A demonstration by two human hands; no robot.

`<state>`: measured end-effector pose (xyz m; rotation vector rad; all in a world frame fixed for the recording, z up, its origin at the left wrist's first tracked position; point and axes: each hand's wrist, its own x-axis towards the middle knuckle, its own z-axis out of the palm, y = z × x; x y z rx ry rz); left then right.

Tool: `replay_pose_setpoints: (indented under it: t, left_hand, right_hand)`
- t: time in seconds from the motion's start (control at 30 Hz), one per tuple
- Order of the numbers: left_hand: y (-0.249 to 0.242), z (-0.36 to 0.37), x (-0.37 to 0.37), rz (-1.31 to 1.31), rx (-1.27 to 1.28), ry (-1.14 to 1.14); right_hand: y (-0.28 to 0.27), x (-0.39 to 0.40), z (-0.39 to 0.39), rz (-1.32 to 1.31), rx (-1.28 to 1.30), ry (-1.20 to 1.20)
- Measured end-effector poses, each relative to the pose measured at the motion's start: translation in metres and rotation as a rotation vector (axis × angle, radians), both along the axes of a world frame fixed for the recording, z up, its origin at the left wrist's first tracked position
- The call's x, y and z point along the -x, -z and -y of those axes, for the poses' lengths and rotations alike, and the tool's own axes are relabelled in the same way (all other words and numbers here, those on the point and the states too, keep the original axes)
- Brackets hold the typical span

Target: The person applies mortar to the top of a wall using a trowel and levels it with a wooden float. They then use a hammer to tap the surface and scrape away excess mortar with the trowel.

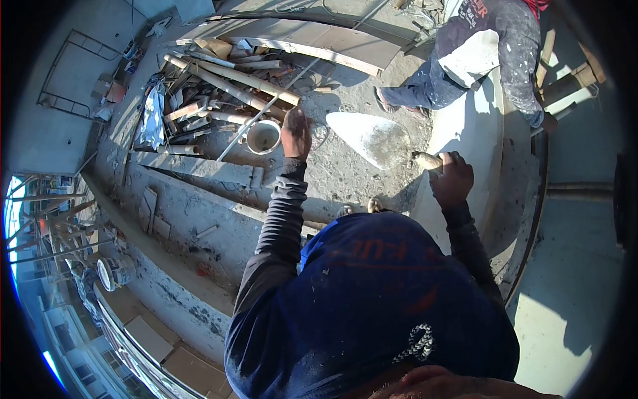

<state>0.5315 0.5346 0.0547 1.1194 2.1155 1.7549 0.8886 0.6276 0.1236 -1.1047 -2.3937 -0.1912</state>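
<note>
A trowel (372, 141) with a broad, pointed blade smeared pale grey is in front of me. My right hand (453, 179) wraps its fingers round the wooden handle, and the blade points left. On the other side, my left hand (296, 135) is raised with its fingers curled closed; whatever may be inside them is hidden. Just left of that hand, a white bucket (264, 137) overlaps its edge in this view, with some greyish stuff inside.
Timber and poles (232, 86) lie heaped at the upper left, by a long board (299, 36). Another person (475, 56) in splattered clothes works at the upper right. A pale panel (465, 149) runs beside my right arm. A second bucket (114, 273) stands lower left.
</note>
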Motion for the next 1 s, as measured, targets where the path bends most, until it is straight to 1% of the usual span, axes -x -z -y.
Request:
replay_pose_setpoints:
  t: [0.03, 0.07, 0.13, 0.17, 0.2, 0.27, 0.3, 0.33, 0.37, 0.4, 0.47, 0.5, 0.53, 0.57, 0.6, 0.67, 0.7, 0.73, 0.77, 0.8, 0.83, 0.87, 0.9, 0.93, 0.97, 1.0]
  left_hand:
    - [0.012, 0.01, 0.012, 0.082, 0.209, 0.032]
    - [0.022, 0.02, 0.019, 0.162, 0.42, 0.067]
    - [0.046, 0.03, 0.016, -0.014, 0.473, 0.027]
    - [0.058, 0.034, 0.008, -0.117, 0.455, -0.005]
    - [0.07, 0.036, 0.001, -0.141, 0.449, 0.047]
    - [0.063, 0.031, -0.017, 0.209, 0.533, 0.371]
    - [0.066, 0.026, -0.03, 0.297, 0.46, 0.474]
    - [0.056, 0.021, -0.05, 0.388, 0.386, 0.57]
    - [0.044, 0.019, -0.069, 0.463, 0.361, 0.648]
    - [0.011, 0.015, -0.089, 0.537, 0.33, 0.697]
    - [-0.019, 0.004, -0.112, 0.595, 0.258, 0.798]
    - [-0.025, -0.002, -0.118, 0.6, 0.258, 0.793]
    - [-0.028, -0.009, -0.122, 0.728, 0.154, 0.824]
    - [-0.031, -0.016, -0.126, 0.856, 0.045, 0.851]
    - [-0.035, -0.023, -0.129, 0.994, -0.068, 0.935]
    - [-0.03, -0.033, -0.127, 0.936, -0.054, 0.954]
    - [-0.032, -0.031, -0.129, 0.939, -0.056, 0.953]
    - [-0.036, -0.032, -0.129, 0.955, -0.08, 0.876]
    - [-0.04, -0.033, -0.129, 0.968, -0.102, 0.803]
    - [-0.024, -0.037, -0.128, 0.875, -0.188, 0.686]
    - [-0.034, -0.035, -0.125, 0.804, -0.155, 0.612]
    - [-0.044, -0.029, -0.122, 0.731, -0.126, 0.54]
    - [-0.044, -0.024, -0.116, 0.59, -0.091, 0.485]
    - [-0.048, -0.018, -0.111, 0.568, -0.055, 0.493]
    - [-0.053, -0.013, -0.109, 0.508, 0.029, 0.53]
    - [-0.062, -0.007, -0.111, 0.447, 0.112, 0.563]
  right_hand:
    - [0.002, 0.0, 0.0, 0.017, 0.071, 0.007]
    - [0.004, 0.001, 0.002, 0.017, 0.07, 0.024]
    - [0.006, 0.009, 0.005, -0.125, 0.377, 0.018]
    - [0.003, 0.011, 0.006, -0.162, 0.534, -0.023]
    - [0.001, 0.015, 0.007, -0.202, 0.692, -0.062]
    - [-0.006, 0.026, 0.01, -0.469, 0.954, -0.249]
    - [-0.009, 0.032, 0.01, -0.54, 1.181, -0.234]
    - [-0.009, 0.037, 0.007, -0.615, 1.408, -0.222]
    - [-0.003, 0.041, 0.0, -0.688, 1.456, -0.308]
    - [0.002, 0.046, -0.005, -0.761, 1.5, -0.401]
    - [0.001, 0.057, -0.005, -0.752, 1.464, -0.368]
    - [-0.004, 0.062, -0.004, -0.7, 1.429, -0.384]
    - [-0.007, 0.064, -0.005, -0.645, 1.393, -0.403]
    - [-0.008, 0.066, -0.007, -0.601, 1.416, -0.461]
    - [-0.005, 0.068, -0.006, -0.592, 1.424, -0.461]
    - [0.008, 0.075, -0.006, -0.488, 0.941, -0.631]
    - [0.015, 0.075, -0.006, -0.398, 0.846, -0.589]
    - [0.019, 0.074, -0.011, -0.397, 0.843, -0.587]
    - [0.024, 0.075, -0.015, -0.485, 0.935, -0.594]
    - [0.022, 0.076, -0.019, -0.576, 1.024, -0.598]
    - [0.029, 0.069, -0.036, -0.294, 0.456, -0.6]
    - [0.034, 0.065, -0.054, -0.243, -0.071, -0.644]
    - [0.029, 0.065, -0.061, -0.389, 0.436, -0.406]
    - [0.024, 0.066, -0.067, -0.525, 0.933, -0.14]
    - [0.038, 0.06, -0.086, -0.287, 0.895, -0.016]
    - [0.049, 0.055, -0.097, -0.29, 0.888, -0.011]
